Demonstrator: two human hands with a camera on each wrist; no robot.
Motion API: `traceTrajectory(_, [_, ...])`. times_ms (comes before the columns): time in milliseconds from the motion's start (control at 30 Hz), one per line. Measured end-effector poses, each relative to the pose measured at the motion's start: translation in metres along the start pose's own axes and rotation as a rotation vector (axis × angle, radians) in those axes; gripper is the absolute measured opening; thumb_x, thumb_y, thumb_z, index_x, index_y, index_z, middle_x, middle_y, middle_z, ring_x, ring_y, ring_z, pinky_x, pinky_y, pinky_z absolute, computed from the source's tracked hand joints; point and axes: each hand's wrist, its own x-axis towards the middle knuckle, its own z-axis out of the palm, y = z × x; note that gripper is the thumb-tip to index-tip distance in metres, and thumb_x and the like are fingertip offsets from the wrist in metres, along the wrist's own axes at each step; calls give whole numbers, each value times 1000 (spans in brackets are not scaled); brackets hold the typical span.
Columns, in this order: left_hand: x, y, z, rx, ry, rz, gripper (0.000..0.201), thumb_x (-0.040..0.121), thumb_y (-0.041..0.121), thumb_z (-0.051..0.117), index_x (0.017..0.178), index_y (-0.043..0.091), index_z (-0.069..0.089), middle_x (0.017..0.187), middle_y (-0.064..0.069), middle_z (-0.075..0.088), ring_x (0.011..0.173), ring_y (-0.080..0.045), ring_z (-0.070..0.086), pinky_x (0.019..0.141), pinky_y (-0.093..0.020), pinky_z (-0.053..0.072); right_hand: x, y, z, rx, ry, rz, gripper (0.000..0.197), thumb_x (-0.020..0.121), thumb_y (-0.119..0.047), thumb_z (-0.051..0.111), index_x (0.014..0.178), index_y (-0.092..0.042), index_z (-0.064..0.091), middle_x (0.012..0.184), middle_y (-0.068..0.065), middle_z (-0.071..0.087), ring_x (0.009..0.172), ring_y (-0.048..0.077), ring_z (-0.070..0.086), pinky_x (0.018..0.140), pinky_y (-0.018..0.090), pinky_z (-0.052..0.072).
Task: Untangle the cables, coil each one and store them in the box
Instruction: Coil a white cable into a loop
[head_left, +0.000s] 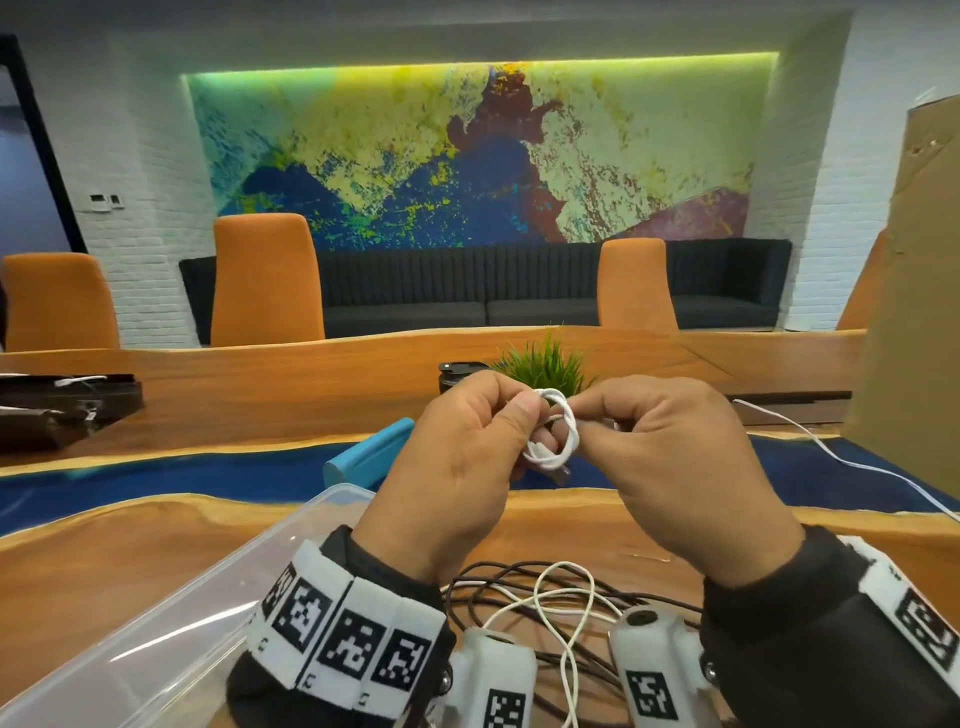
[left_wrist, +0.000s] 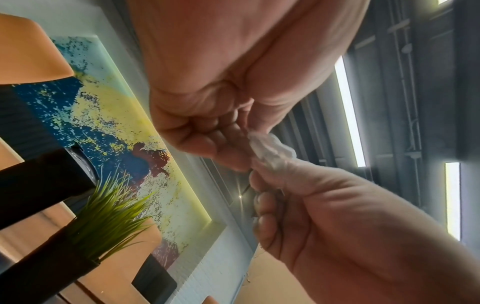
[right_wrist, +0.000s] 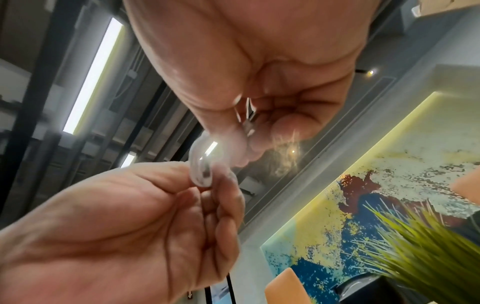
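Observation:
A small coil of white cable (head_left: 551, 431) is held up above the table between both hands. My left hand (head_left: 467, 457) pinches its left side with thumb and forefinger. My right hand (head_left: 660, 457) pinches the right side, with a metal plug (head_left: 562, 474) hanging below. The wrist views show the coil blurred, as the white cable (left_wrist: 270, 149) and the white cable (right_wrist: 205, 162). The clear plastic box (head_left: 156, 613) lies at the lower left. A tangle of dark and white cables (head_left: 561, 603) lies on the table under my wrists.
A blue case (head_left: 366, 454) lies behind the box. A potted green plant (head_left: 545, 364) and a black round object (head_left: 457, 375) stand behind the hands. A loose white cable (head_left: 841, 462) runs right towards a tall cardboard box (head_left: 914, 291). Dark trays (head_left: 62, 405) sit far left.

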Motion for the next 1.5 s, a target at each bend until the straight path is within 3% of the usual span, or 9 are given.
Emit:
traceTrajectory(300, [2,-12,-2,286,132,114,25,103,24,49,85,21,66,72,5,64,66,-4,57,63,-21,49,-1,-7,-4,-102,-25,-52,20,78,-42,69,98,-38,70,100,-20,61,90,0,59,73,22,53])
traceTrajectory(467, [2,-3,1,-350,-18,-292,30,105,27,40,93,16,65,80,-1,65,73,-13,53,65,-28,36,1,11,6,-163,68,-190,16,81,-23,74,94,-31,72,92,-14,61,82,7,60,67,30,54])
traceTrajectory(600, [2,2,-2,-493,-43,-346,24,103,29,43,97,16,63,78,-3,62,70,-14,51,63,-28,33,3,15,8,-131,55,-263,9,81,-25,74,89,-23,74,92,-9,60,88,9,58,69,24,50])
traceTrajectory(733, [1,-1,-3,-237,-57,-196,30,101,34,46,85,21,67,83,-4,64,77,-16,52,66,-28,38,3,15,7,90,-66,-135,11,79,-20,77,82,-12,70,94,-2,62,91,12,60,73,20,50])
traceTrajectory(900, [0,-1,-5,101,-38,126,26,99,32,51,91,13,68,78,-1,68,71,-15,60,67,-31,52,1,7,5,860,-191,288,25,82,-22,63,95,-1,66,91,11,67,90,28,62,86,47,52])
traceTrajectory(1100, [2,0,-29,229,-186,173,19,96,28,58,93,15,72,82,-3,70,74,-12,62,68,-24,52,4,9,5,565,-63,224,29,79,-34,61,90,-9,69,86,15,67,83,28,58,69,37,53])
traceTrajectory(1267, [0,-3,-33,-86,-362,77,21,95,25,55,92,12,71,72,1,62,69,-10,56,65,-20,46,1,6,11,570,-23,110,28,77,-35,68,92,-11,75,89,15,70,87,47,59,75,65,49])
traceTrajectory(1400, [2,-3,-21,-63,-184,109,21,92,24,60,87,5,70,73,-3,69,71,-14,64,69,-23,53,0,3,9,523,-12,162,33,73,-35,70,91,-9,76,86,18,72,85,47,62,76,62,52])
traceTrajectory(1500, [3,-3,-15,80,-23,177,16,92,21,63,82,11,71,77,-2,73,73,-13,68,70,-25,56,2,4,2,485,-53,230,30,72,-32,70,90,-8,75,79,14,74,70,28,68,66,41,58])
